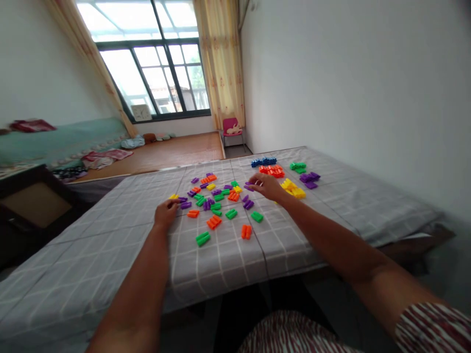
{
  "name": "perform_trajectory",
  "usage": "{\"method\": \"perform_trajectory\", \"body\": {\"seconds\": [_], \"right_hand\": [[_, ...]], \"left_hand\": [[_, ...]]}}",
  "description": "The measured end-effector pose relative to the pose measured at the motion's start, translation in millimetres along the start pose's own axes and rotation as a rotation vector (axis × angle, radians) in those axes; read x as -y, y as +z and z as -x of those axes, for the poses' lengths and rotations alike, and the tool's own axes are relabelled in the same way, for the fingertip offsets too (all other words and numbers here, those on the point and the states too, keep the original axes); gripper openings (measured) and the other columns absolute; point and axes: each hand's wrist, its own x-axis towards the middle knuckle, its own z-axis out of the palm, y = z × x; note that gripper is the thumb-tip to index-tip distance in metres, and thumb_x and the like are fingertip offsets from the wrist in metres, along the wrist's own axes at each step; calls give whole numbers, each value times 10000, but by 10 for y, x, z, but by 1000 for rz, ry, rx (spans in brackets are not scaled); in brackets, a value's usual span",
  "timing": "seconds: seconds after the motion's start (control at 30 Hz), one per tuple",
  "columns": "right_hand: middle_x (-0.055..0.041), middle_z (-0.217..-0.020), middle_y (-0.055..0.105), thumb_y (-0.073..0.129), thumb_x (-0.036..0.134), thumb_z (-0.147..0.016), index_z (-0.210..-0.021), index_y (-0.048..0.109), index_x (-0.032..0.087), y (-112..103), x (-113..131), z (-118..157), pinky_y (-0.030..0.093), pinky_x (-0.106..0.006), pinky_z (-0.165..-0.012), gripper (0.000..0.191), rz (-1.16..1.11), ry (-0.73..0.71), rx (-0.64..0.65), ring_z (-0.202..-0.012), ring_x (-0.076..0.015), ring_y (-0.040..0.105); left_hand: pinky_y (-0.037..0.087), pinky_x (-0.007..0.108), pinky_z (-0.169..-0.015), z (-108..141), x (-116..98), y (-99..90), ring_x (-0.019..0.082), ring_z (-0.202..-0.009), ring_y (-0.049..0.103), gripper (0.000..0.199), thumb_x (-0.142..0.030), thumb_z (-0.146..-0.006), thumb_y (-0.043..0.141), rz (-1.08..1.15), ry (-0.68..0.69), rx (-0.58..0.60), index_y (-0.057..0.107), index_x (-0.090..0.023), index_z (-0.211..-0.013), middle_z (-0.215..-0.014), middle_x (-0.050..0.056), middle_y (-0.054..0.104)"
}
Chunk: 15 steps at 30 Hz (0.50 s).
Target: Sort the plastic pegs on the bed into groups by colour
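Note:
My right hand (264, 185) is closed on a purple piece (249, 186), held at the fingertips just above the cloth. At the left edge of the scattered pieces, my left hand (166, 213) has its fingers pressed together beside purple pieces (183, 200) and a yellow piece (173, 196); what it grips, if anything, is too small to make out. Between the hands lie mixed orange, green, purple and yellow pieces. Near my right hand are separate groups: blue (264, 162), orange (271, 171), green (298, 167), purple (309, 179) and yellow (293, 189).
A grey checked cloth (121, 235) covers the table. White wall (349, 88) rises along the right side. Beyond the table are a low wooden platform (176, 149), a red chair (230, 123) and a window. A dark cabinet (33, 211) stands at the left.

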Motion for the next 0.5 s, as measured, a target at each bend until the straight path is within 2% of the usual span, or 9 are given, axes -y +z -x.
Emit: {"method": "perform_trajectory", "body": {"seconds": [0.07,0.13,0.23,0.3,0.37,0.5], "right_hand": [[-42,-889,703,643,468,-807,-931,635,183,-384,-336,106,484,-257,-699,311,4,143,-161,-755,-148,636],[-61,-856,704,635,493,-788,-884,625,169,-762,-777,267,486,-267,-684,338,63,326,-328,-762,-166,637],[-95,-838,709,646,471,-749,-812,619,160,-1159,-1433,548,476,-276,-626,319,175,605,-506,-729,-185,629],[-95,-803,710,651,466,-728,-775,621,160,-1251,-1743,704,470,-279,-609,310,184,686,-502,-704,-187,624],[-78,-783,710,650,474,-718,-767,633,166,-1231,-1919,805,467,-280,-621,312,176,696,-456,-703,-186,625],[-58,-809,713,644,475,-717,-780,653,185,-1096,-1998,844,465,-289,-687,298,243,677,-413,-759,-193,638]], "left_hand": [[535,369,-847,-34,20,1,251,-955,680,322,-272,-751,530,-16,2,21,731,-190,-989,-1022,63,742],[538,362,-844,-69,42,13,248,-956,680,323,-298,-766,529,-40,7,36,728,-201,-1001,-1045,55,738],[538,361,-834,-108,63,30,253,-945,681,328,-314,-778,527,-140,9,51,727,-219,-1021,-1035,48,742],[539,358,-818,-125,66,32,258,-934,682,330,-315,-782,526,-212,14,58,728,-230,-1028,-1015,47,746],[542,344,-790,-131,60,27,255,-911,686,338,-318,-790,518,-256,20,68,728,-230,-1039,-993,50,749],[540,318,-746,-113,24,6,241,-869,689,360,-322,-799,505,-292,22,80,722,-220,-1067,-992,53,749]]}}
